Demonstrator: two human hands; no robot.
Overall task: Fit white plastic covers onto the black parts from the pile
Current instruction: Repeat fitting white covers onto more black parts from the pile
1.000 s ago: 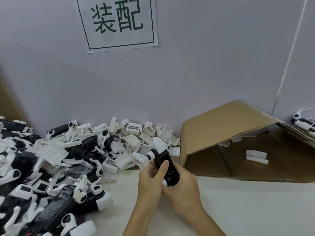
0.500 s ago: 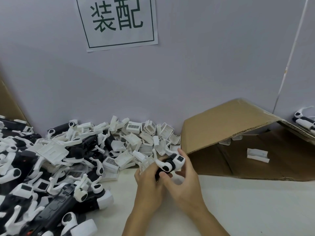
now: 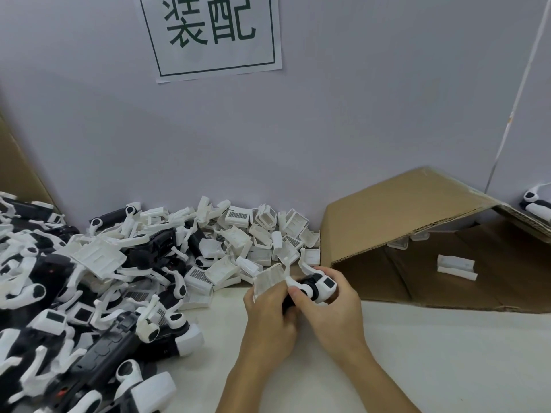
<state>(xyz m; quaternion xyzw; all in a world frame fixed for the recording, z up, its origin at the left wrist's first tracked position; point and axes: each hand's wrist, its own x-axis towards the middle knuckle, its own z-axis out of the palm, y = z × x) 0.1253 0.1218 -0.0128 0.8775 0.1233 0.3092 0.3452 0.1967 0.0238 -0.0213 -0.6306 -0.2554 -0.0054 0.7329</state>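
Both hands meet just in front of the pile, over the white table (image 3: 447, 353). My left hand (image 3: 269, 317) grips a white plastic cover (image 3: 268, 278), its ribbed inside facing the camera. My right hand (image 3: 331, 308) holds a black part (image 3: 313, 289) with a white end cap and a thin white hooked arm, lying sideways between its thumb and fingers. Cover and part touch at the thumbs. A big pile of black parts (image 3: 89, 338) fills the left side, and loose white covers (image 3: 262, 234) are heaped against the wall behind my hands.
An open cardboard box (image 3: 402, 210) lies on its side at the right, with one white cover (image 3: 456, 266) on its floor. More black and white parts (image 3: 536, 204) sit at the far right edge. A paper sign (image 3: 213, 34) hangs on the grey wall.
The black part was turned from upright to lying sideways in my right hand. My left hand has taken a white cover and brought it against the part.
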